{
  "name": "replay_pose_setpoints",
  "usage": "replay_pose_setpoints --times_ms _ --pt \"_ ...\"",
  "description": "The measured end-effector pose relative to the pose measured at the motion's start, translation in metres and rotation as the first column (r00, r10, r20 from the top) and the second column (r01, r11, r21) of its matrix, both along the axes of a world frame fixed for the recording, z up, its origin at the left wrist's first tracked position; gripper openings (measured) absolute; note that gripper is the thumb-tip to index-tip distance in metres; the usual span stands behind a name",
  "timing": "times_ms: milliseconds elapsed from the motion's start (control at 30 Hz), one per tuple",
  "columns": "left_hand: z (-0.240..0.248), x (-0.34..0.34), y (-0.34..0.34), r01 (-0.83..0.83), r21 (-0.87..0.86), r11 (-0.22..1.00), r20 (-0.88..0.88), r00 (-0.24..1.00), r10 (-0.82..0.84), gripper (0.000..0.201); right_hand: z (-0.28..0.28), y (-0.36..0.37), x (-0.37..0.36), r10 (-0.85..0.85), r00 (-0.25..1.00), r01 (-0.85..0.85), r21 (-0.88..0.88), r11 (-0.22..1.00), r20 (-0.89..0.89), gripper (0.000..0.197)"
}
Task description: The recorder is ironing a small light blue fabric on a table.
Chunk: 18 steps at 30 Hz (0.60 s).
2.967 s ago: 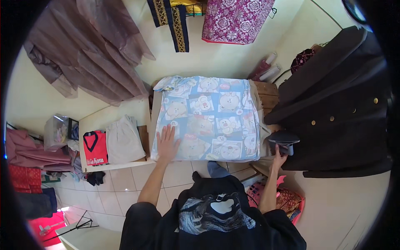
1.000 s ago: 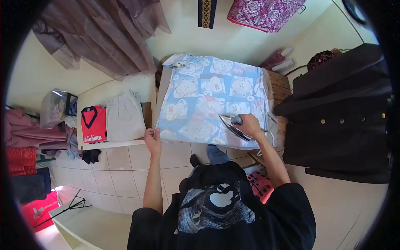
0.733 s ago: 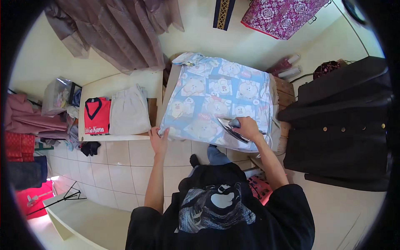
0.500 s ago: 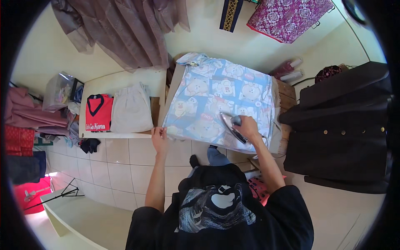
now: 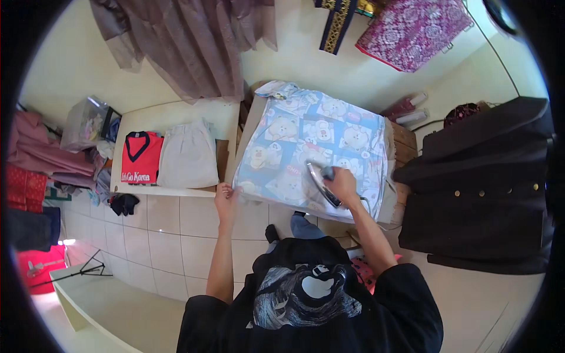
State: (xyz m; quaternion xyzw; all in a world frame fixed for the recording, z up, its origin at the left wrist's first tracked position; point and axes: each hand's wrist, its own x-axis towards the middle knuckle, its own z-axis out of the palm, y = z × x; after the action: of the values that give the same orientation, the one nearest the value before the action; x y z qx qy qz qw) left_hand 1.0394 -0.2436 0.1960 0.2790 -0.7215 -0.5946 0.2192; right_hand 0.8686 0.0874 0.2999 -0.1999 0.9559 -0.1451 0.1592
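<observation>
A light blue cloth (image 5: 282, 129) printed with cartoon bears lies spread over the padded ironing table in front of me. My right hand (image 5: 341, 187) is closed round the handle of a clothes iron (image 5: 321, 183), whose soleplate rests on the cloth near its front edge, right of the middle. At the cloth's near left corner, my left hand (image 5: 226, 196) pinches the edge between thumb and fingers. The far left end of the cloth is bunched up.
Left of the cloth, a folded red shirt (image 5: 141, 156) and beige trousers (image 5: 189, 155) lie on a white table (image 5: 165, 191). A dark buttoned coat (image 5: 477, 200) hangs at the right. Grey-brown sheer fabric (image 5: 194, 53) and a purple patterned cloth (image 5: 415, 35) hang on the wall.
The iron has slid slightly left and toward me under my right hand. My left hand stays at the cloth's corner. The whole view has shifted a little.
</observation>
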Motion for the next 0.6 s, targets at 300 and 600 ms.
replay_pose_setpoints --times_ms 300,600 --pt "-0.030 0.004 0.016 -0.088 0.041 0.995 -0.170 0.981 0.094 0.030 -0.010 -0.032 -0.028 0.191 0.980 -0.193 -0.041 0.980 -0.056 0.035" --pt "-0.021 0.002 0.002 -0.008 0.117 0.993 -0.142 0.990 0.025 0.016 -0.009 -0.058 -0.042 0.111 0.992 -0.115 -0.066 0.991 -0.062 0.033"
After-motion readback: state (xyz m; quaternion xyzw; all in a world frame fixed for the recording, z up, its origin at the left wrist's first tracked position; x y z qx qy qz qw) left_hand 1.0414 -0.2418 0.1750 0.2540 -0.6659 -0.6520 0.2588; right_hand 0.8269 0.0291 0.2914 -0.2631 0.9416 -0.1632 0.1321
